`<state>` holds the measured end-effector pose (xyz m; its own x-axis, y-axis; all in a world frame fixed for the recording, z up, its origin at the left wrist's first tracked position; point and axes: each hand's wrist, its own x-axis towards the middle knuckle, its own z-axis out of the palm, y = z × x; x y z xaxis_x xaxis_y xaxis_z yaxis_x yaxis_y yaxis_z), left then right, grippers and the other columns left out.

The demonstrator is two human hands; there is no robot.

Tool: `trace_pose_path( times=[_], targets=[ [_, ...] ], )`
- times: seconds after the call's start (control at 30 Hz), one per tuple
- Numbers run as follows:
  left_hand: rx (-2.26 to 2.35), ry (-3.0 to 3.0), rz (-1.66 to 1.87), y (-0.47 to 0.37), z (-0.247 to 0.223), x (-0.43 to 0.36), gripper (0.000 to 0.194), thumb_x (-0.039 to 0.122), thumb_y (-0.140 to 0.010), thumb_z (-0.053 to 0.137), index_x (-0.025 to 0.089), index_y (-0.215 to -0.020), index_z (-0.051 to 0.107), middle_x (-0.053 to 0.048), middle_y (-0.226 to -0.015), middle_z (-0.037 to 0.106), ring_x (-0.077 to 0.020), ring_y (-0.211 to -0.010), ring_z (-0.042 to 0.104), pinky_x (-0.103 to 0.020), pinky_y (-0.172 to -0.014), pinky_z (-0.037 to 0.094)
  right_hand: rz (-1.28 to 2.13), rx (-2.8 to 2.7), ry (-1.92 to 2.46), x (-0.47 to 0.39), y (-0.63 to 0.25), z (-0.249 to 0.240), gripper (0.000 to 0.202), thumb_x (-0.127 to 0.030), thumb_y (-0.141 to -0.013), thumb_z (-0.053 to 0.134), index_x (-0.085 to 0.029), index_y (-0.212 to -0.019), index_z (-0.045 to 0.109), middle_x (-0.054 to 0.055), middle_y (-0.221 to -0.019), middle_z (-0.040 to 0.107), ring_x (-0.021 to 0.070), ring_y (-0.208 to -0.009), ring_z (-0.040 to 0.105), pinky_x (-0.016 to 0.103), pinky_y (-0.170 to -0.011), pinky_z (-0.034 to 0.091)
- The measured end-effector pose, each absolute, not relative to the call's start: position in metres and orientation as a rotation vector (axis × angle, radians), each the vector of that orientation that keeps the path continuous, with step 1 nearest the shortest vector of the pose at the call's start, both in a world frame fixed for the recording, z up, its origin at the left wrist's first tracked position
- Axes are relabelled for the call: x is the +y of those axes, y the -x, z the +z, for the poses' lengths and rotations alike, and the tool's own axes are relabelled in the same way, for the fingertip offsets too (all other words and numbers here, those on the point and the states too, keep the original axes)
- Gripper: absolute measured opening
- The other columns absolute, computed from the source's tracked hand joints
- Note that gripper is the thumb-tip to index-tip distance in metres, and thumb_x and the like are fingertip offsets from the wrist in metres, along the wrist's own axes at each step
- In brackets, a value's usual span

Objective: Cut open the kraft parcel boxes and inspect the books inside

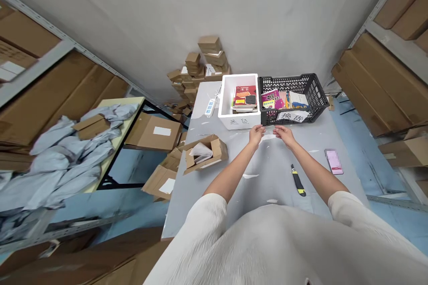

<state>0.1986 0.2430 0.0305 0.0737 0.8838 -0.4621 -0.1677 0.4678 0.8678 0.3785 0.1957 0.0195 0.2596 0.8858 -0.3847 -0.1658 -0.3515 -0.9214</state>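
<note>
My left hand [257, 135] is over the grey table just in front of the white foam box [239, 121], its fingers loosely bent and nothing visible in them. Close beside it, my right hand [284, 136] is in front of the black plastic crate [317, 107], fingers apart and also holding nothing I can see. A gap separates the two hands. Inside the foam box lies a stack of books with a red book [245, 92] on top. The crate holds several books, among them a purple book [272, 98]; a white label [293, 116] hangs on its front.
A box cutter [298, 181] and a phone [333, 161] lie on the grey table [267, 173] to the right. An opened carton [219, 149] with plastic wrap and a power strip [210, 107] are at the left. Grey parcel bags [76, 151] cover a side table; shelves of cartons flank both sides.
</note>
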Motion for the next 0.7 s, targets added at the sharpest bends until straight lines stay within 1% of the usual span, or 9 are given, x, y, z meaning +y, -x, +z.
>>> trace_pose_path(
  times=[0.2,0.37,0.53,0.7],
  targets=[
    [1.254,-0.819,0.926,-0.162,0.041,0.214,0.024,0.022,-0.089,0.078,0.020,-0.112,0.072,-0.012,-0.119,0.079,-0.0218,-0.107,0.076,-0.035,-0.095,0.056,1.324,-0.779,1.519,0.169,-0.347,0.030,0.022,-0.024,-0.086,0.078,-0.022,-0.108,0.077,0.007,-0.104,0.086,0.0194,-0.094,0.080,0.031,-0.086,0.061],
    [1.348,-0.900,0.962,-0.112,0.034,0.181,0.026,0.027,-0.091,0.079,0.020,-0.115,0.074,-0.013,-0.124,0.079,-0.0245,-0.112,0.075,-0.040,-0.099,0.057,1.393,-0.840,1.511,0.147,-0.312,0.028,0.023,-0.023,-0.083,0.078,-0.021,-0.106,0.077,0.007,-0.103,0.086,0.0196,-0.092,0.079,0.031,-0.084,0.060],
    [1.490,-0.931,1.060,-0.059,0.025,0.153,0.024,0.020,-0.090,0.074,0.020,-0.114,0.076,-0.013,-0.126,0.080,-0.0261,-0.121,0.073,-0.045,-0.110,0.056,1.477,-0.959,1.490,0.137,-0.272,0.026,0.023,-0.023,-0.083,0.078,-0.021,-0.106,0.078,0.009,-0.109,0.085,0.0208,-0.096,0.079,0.032,-0.086,0.060],
    [1.579,-1.010,1.132,-0.002,0.021,0.129,0.031,0.017,-0.087,0.076,0.019,-0.117,0.078,-0.014,-0.122,0.080,-0.0296,-0.120,0.074,-0.050,-0.116,0.053,1.517,-1.072,1.488,0.136,-0.226,0.022,0.024,-0.024,-0.082,0.078,-0.021,-0.106,0.079,0.009,-0.112,0.084,0.0203,-0.096,0.078,0.032,-0.086,0.060]
  ],
)
